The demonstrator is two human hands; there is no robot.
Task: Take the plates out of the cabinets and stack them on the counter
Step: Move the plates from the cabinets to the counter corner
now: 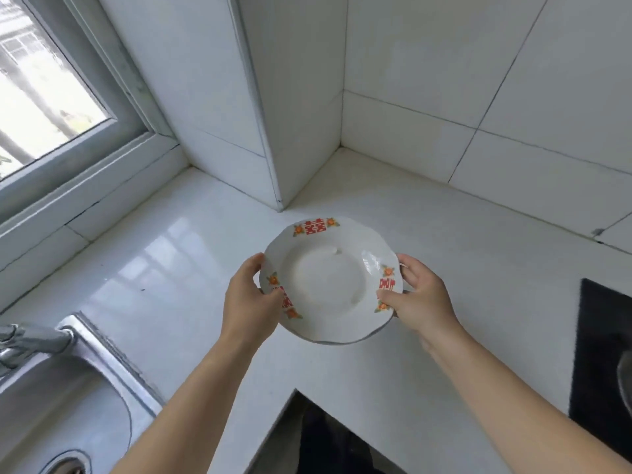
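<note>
A white plate (328, 278) with a scalloped rim and red and orange marks is held level above the white counter (461, 254), in front of the tiled corner. My left hand (251, 295) grips its left rim, thumb on top. My right hand (419, 295) grips its right rim the same way. I cannot tell whether the plate's underside touches the counter. No other plate and no cabinet is in view.
A steel sink (58, 405) with a tap (30, 340) fills the lower left. A dark hob (602, 357) lies at the right edge. A dark opening (325, 443) drops away below the counter's front edge. A tiled pillar (260, 107) and a window (44, 83) stand behind.
</note>
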